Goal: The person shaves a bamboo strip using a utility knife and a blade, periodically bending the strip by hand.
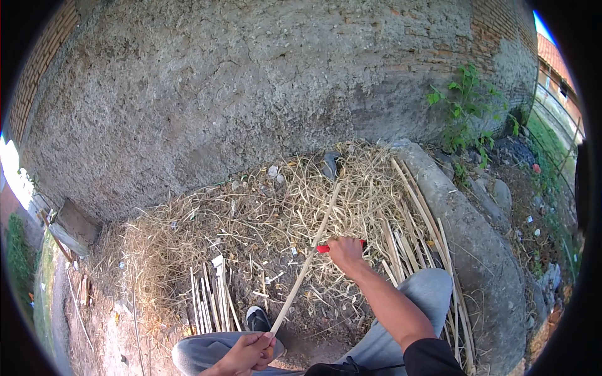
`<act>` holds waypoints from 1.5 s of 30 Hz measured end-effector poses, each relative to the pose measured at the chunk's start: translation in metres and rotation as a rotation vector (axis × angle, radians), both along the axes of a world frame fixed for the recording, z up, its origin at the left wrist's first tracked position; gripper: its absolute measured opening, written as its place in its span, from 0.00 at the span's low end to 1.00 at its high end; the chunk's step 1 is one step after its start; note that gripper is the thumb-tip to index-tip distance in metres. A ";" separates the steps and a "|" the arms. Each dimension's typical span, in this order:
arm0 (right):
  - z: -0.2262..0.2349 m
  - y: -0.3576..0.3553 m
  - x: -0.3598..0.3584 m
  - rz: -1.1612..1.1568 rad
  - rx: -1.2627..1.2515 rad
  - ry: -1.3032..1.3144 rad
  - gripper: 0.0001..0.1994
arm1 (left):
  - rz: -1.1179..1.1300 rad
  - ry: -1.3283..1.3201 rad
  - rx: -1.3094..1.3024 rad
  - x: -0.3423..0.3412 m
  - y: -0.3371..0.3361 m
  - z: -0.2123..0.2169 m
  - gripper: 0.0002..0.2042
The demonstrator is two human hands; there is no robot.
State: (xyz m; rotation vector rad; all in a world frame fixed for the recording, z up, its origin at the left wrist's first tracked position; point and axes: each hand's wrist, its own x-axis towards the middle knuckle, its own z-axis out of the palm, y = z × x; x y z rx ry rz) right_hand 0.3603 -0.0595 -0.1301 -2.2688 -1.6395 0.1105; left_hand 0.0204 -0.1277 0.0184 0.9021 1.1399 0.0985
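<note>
A long pale bamboo strip (293, 293) slants from my lap up and away to the right. My left hand (243, 352) is closed on its near end, low in front of my knees. Farther along, my right hand (345, 253) is closed round a red tool (323, 249), which lies across the strip and touches or nearly touches it. Its working edge is hidden, so I cannot tell exactly what kind it is. Beneath the strip, a heap of curled bamboo shavings (360, 188) covers the ground.
A bundle of bamboo strips (215, 294) lies left of my shoe (256, 318); more long strips (407, 241) lie to the right. A low concrete ledge (470, 244) runs along the right side. A rough plastered wall (251, 94) rises ahead, with a green plant (464, 103) beside it.
</note>
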 end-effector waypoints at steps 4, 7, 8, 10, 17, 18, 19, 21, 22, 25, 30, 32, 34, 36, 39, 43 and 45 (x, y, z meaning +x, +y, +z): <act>-0.001 0.003 -0.004 -0.029 0.032 0.004 0.08 | -0.331 0.212 0.989 -0.018 0.002 -0.053 0.13; -0.023 0.002 0.003 0.009 0.062 -0.049 0.08 | 0.033 -0.003 -0.091 0.004 0.003 0.008 0.13; -0.020 0.007 -0.003 0.028 0.070 -0.048 0.08 | 0.052 -0.004 -0.082 -0.004 -0.001 -0.004 0.13; -0.017 0.008 -0.008 0.018 0.064 -0.060 0.08 | -0.305 -0.020 1.102 -0.012 -0.008 -0.036 0.14; -0.014 0.010 -0.011 0.050 -0.083 -0.069 0.10 | 0.055 -0.026 -0.098 -0.006 -0.005 -0.009 0.15; -0.015 0.013 -0.009 0.046 -0.090 -0.058 0.10 | -0.108 0.045 0.219 -0.006 -0.006 -0.014 0.15; -0.017 0.013 -0.009 0.042 -0.096 -0.046 0.10 | -0.275 0.116 0.533 -0.008 -0.008 -0.018 0.14; -0.019 0.010 -0.010 0.069 -0.072 -0.076 0.10 | 0.034 -0.069 -0.002 -0.013 -0.004 -0.015 0.12; -0.019 0.009 -0.010 0.071 -0.071 -0.078 0.10 | 0.039 -0.065 -0.166 -0.015 0.004 -0.013 0.13; -0.015 0.006 -0.010 0.059 -0.046 -0.060 0.10 | -0.160 0.073 0.200 -0.023 0.001 -0.031 0.15; 0.024 0.006 -0.012 0.040 -0.009 0.189 0.03 | 0.240 0.058 -0.101 -0.023 -0.009 -0.012 0.10; 0.031 0.000 -0.017 0.068 -0.002 0.138 0.05 | 0.053 -0.087 -0.101 -0.025 -0.009 0.000 0.10; 0.034 -0.004 -0.018 0.097 0.018 0.085 0.06 | 0.045 -0.115 -0.085 -0.025 -0.013 -0.002 0.10; 0.039 -0.004 -0.022 0.086 -0.018 0.071 0.07 | 0.041 -0.136 -0.071 -0.029 -0.014 -0.007 0.11; 0.049 -0.009 -0.030 0.084 -0.008 0.088 0.04 | 0.030 -0.134 -0.055 -0.031 -0.014 -0.010 0.09; 0.048 -0.012 -0.038 0.117 -0.048 0.889 0.15 | -0.028 0.146 0.465 -0.018 -0.013 -0.008 0.16; 0.051 -0.015 -0.046 -0.034 0.130 1.318 0.19 | -0.009 0.172 0.569 -0.017 -0.009 -0.006 0.17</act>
